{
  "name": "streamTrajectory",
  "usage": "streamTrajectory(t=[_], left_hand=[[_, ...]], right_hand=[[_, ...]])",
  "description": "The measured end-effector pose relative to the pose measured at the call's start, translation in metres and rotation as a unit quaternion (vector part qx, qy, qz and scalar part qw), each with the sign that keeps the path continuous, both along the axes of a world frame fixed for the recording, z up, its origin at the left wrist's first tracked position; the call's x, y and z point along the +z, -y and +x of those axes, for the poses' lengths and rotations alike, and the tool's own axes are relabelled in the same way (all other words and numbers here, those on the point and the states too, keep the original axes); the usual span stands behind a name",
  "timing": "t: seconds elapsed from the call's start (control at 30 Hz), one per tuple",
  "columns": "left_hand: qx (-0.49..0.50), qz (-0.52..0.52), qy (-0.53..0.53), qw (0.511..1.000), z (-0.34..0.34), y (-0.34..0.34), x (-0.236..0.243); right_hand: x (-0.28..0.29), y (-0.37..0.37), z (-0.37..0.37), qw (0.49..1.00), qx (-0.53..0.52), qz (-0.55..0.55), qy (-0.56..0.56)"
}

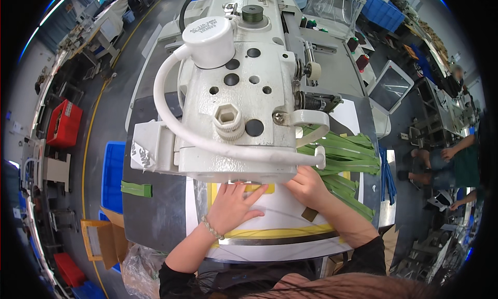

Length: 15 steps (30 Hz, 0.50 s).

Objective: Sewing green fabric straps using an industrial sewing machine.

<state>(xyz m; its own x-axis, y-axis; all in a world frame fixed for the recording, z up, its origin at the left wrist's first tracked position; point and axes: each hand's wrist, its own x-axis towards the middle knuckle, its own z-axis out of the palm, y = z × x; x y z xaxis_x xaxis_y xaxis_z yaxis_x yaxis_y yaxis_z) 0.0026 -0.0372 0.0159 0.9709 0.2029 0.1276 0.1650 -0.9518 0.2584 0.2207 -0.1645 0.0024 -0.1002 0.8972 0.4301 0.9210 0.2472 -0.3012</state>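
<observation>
A white industrial sewing machine (pixel 236 117) fills the middle, with a curved white hose across it. Below its head, my left hand (pixel 234 208) lies with fingers spread on a white sheet (pixel 280 216) with yellow tape, its fingertips at a small yellow piece (pixel 264 189) and partly hidden by the machine. My right hand (pixel 306 190) is curled at the right of the head, fingertips mostly hidden; what it holds cannot be made out. Green zipper tapes (pixel 353 159) lie beside it on the right. A short green bundle (pixel 136 189) sits at the table's left.
Blue bins (pixel 112 177), cardboard (pixel 111 244) and red bins (pixel 64 123) stand at the left. A screen (pixel 390 84), thread spools (pixel 362 60) and blue strips (pixel 388 177) are at the right. Another person (pixel 461 161) works at the far right.
</observation>
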Motion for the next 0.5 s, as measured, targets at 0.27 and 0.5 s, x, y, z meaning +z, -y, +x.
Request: streamTrajectory(t=[0.27, 0.5], left_hand=[[-0.009, -0.072, -0.027, 0.997, -0.005, -0.002, -0.005], [0.015, -0.221, -0.096, 0.971, -0.02, 0.006, -0.034]], right_hand=[[0.001, 0.0, 0.0, 0.999, -0.005, -0.002, -0.045], [-0.008, 0.0, 0.002, 0.998, 0.014, 0.002, -0.059]])
